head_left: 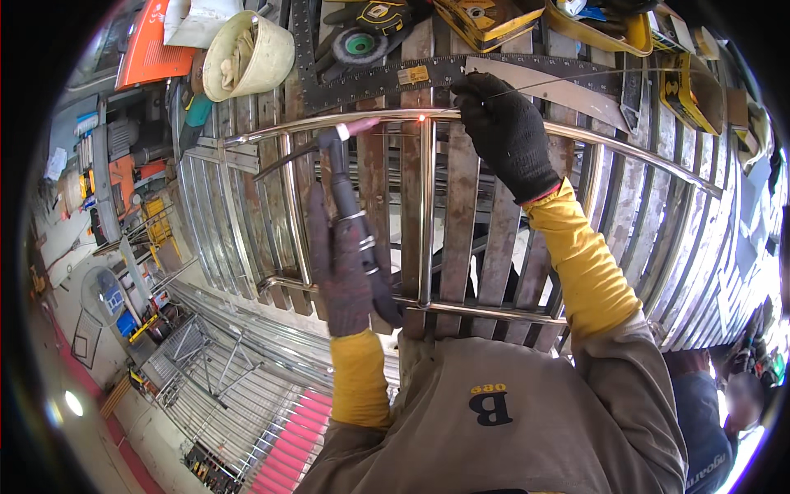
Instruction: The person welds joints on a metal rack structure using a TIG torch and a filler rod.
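Observation:
My left hand [339, 276], in a dark glove, is closed around a TIG welding torch [338, 169] whose pale nozzle points toward a shiny metal tube frame [427, 222]. A small orange-red glow shows where an upright tube meets the frame's far rail. My right hand [508, 136], in a black knit glove, hovers by that rail just right of the glow. Its fingers pinch a thin filler rod [576, 76], which trails off to the right. The frame lies flat on a slatted metal bench [494, 239].
Beyond the frame lie a black framing square [354, 89], an angle grinder [362, 41] and a yellow box [485, 25]. A cream bucket [276, 53] stands far left. Metal tubes [239, 321] are stacked at left. Another person [699, 420] is at lower right.

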Motion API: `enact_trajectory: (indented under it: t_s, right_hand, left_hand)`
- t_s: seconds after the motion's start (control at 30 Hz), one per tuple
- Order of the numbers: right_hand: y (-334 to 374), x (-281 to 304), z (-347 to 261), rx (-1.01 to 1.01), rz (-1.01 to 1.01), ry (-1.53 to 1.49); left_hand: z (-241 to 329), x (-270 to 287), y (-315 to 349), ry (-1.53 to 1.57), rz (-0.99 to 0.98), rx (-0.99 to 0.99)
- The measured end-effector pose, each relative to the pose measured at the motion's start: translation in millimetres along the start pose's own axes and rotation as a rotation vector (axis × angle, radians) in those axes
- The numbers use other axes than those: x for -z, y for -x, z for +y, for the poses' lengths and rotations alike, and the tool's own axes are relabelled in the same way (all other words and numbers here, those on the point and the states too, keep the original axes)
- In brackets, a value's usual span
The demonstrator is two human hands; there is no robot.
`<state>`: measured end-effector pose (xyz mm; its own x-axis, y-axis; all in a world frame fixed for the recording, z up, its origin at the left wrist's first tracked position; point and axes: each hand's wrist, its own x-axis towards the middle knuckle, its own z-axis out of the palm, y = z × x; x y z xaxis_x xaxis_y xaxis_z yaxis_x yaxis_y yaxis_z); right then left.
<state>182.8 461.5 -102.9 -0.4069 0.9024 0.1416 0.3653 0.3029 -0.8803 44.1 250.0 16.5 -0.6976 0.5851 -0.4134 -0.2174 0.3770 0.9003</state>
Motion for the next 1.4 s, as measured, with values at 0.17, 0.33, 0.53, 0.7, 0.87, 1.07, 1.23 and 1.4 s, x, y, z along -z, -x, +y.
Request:
enact_trajectory:
  t_s: [0.17,0.33,0.53,0.7,0.87,1.07,1.23,1.4]
  right_hand:
    - [1,7,-7,-0.063,-0.021,0.015]
    - [0,6,-9,-0.092,-0.065,-0.044]
    - [0,8,-2,-0.434,-0.145,-0.371]
    - [10,-2,9,-0.368,-0.011,-0.403]
    - [18,-3,-4,-0.26,0.061,-0.176]
    - [26,-12,-6,-0.307,0.164,-0.107]
    - [31,-11,-8,-0.302,0.178,-0.111]
    - [31,-10,-13,-0.349,0.115,-0.19]
  left_hand:
    - [69,35,11,-0.197,0.008,-0.071]
    - [152,62,14,-0.214,-0.109,-0.192]
    - [115,49,-77,-0.396,-0.166,-0.144]
    - [39,36,-92,-0.465,-0.415,-0.103]
    - [-11,48,-115,-0.575,-0.45,-0.261]
    - [-25,55,-124,-0.731,-0.494,-0.387]
    - [-15,47,-112,-0.733,-0.48,-0.161]
    - [-18,46,-108,-0.743,-0.469,-0.415]
